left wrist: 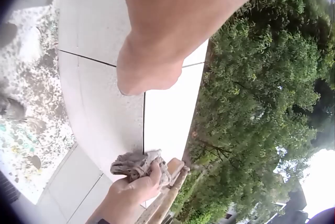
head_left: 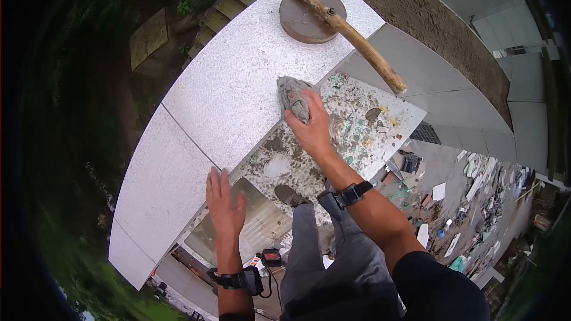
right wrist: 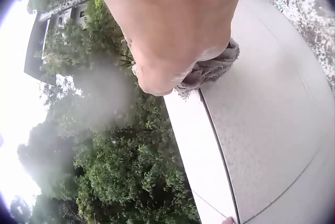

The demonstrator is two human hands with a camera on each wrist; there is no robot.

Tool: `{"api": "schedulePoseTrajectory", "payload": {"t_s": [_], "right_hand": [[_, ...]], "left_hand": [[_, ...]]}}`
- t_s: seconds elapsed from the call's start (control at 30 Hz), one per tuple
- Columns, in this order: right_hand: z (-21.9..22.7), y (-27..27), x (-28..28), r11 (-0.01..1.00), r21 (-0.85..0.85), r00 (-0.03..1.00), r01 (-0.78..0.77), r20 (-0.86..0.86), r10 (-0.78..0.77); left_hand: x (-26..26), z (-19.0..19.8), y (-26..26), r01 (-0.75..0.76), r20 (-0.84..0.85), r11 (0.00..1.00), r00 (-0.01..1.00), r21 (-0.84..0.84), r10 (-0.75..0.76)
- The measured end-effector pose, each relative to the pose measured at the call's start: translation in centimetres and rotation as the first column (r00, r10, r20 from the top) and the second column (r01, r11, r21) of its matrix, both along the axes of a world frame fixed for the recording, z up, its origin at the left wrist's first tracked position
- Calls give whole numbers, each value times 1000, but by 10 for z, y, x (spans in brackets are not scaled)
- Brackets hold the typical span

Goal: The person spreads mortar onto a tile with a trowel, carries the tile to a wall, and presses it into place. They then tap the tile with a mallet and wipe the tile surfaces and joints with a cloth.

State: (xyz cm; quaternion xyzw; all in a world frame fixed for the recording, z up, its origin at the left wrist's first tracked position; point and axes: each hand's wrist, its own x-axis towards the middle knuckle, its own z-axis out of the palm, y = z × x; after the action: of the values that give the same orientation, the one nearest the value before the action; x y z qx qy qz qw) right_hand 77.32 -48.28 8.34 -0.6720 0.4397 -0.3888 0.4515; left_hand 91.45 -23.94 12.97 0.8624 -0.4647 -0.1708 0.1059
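Observation:
My right hand (head_left: 311, 123) grips a crumpled grey rag (head_left: 292, 96) against the inner edge of the pale speckled stone slab (head_left: 238, 77). In the right wrist view the rag (right wrist: 212, 69) bunches out from under the hand (right wrist: 172, 51), over the slab's edge line. My left hand (head_left: 226, 205) lies with fingers extended at the slab's inner edge, near a joint between slabs, holding nothing. The left wrist view shows the rag (left wrist: 137, 165) in the right hand's curled fingers, with the left hand (left wrist: 152, 61) over the slabs nearer the camera.
A round disc (head_left: 312, 18) with a wooden stick handle (head_left: 366, 50) bolted on lies at the slab's far end. Below the inner edge is a paint-spattered board (head_left: 363, 125) with a shoe (head_left: 290, 195) on it. Rubble (head_left: 476, 196) covers the ground at right; greenery drops away outside.

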Motion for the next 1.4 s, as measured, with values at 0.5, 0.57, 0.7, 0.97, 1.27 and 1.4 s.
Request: {"api": "schedulePoseTrajectory", "payload": {"t_s": [0.5, 0.57, 0.7, 0.97, 1.27, 1.4], "right_hand": [[102, 15, 25, 520, 662, 834, -540, 336, 438], [102, -32, 35, 570, 700, 903, -429, 308, 301], [64, -91, 47, 577, 778, 965, -250, 252, 79], [55, -45, 99, -43, 873, 600, -486, 368, 711], [56, -109, 138, 43, 906, 620, -421, 252, 743], [60, -134, 151, 219, 845, 644, -488, 180, 744]], "left_hand": [[123, 31, 121, -476, -82, 870, 879, -128, 469], [139, 26, 106, -486, -74, 863, 874, -138, 481], [167, 15, 72, -559, -41, 819, 828, -129, 559], [190, 2, 45, -697, 25, 708, 714, 111, 700], [192, 9, 35, -715, -18, 659, 675, 235, 738], [193, 8, 28, -729, -42, 639, 650, 247, 758]]}}
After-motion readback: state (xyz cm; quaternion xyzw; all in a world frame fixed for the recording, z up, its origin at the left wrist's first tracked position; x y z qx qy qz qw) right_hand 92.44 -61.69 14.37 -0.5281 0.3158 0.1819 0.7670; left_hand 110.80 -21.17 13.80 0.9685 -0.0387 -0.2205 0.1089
